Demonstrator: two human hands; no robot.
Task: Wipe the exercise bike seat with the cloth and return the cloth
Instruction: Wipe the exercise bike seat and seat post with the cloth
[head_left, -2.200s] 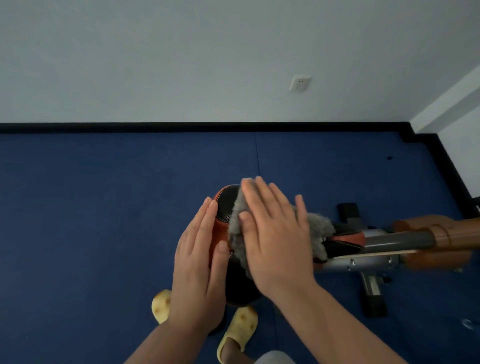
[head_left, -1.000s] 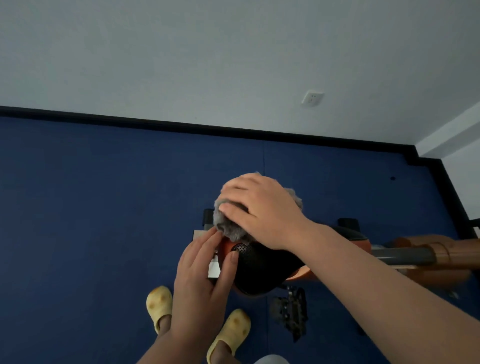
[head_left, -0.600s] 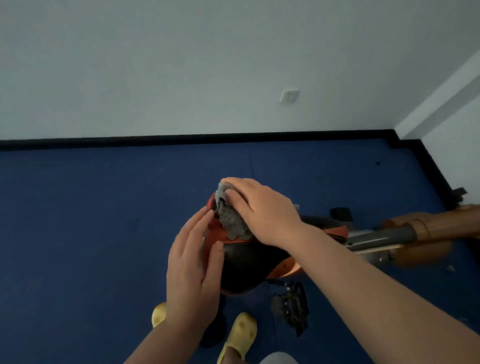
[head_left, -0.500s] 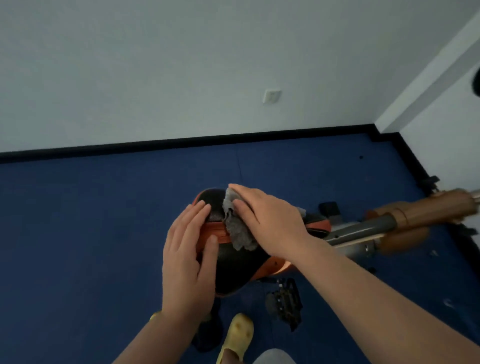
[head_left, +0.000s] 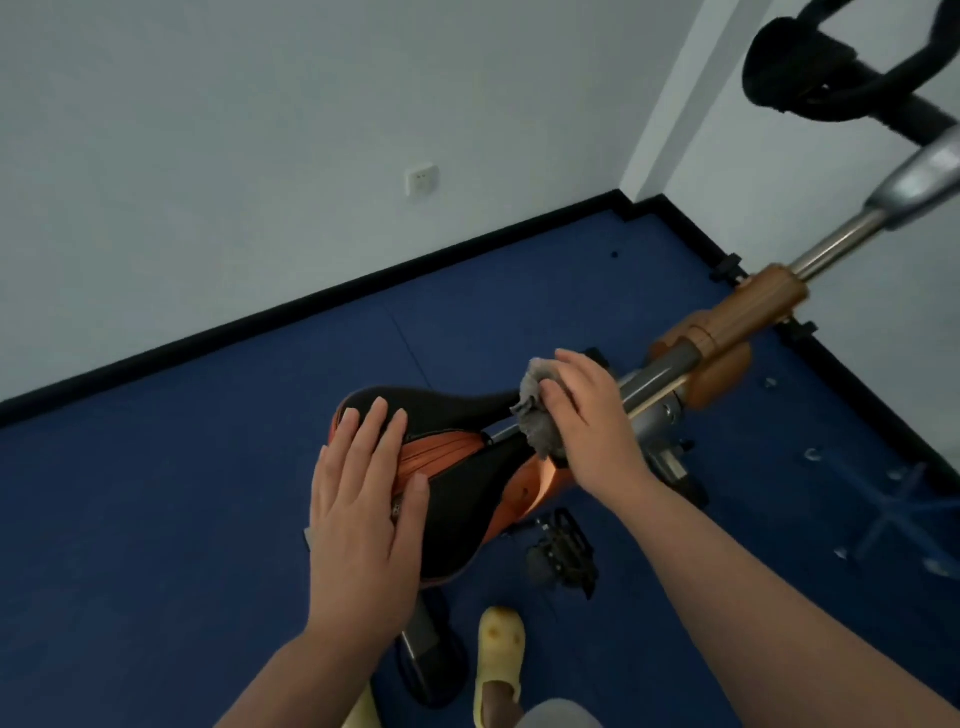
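Pressing down at the narrow front end of the black and orange bike seat (head_left: 457, 467), the right hand (head_left: 589, 415) is closed over a crumpled grey cloth (head_left: 537, 415), which is held against the seat nose beside the grey frame tube (head_left: 657, 376). The left hand (head_left: 363, 514) is laid flat and open on the wide rear of the seat, fingers spread, nothing grasped. A black pedal (head_left: 563, 551) is seen below the seat, and a yellow slipper (head_left: 500, 654) on the blue floor (head_left: 156, 519). Black handlebars (head_left: 810, 67) are seen at the upper right
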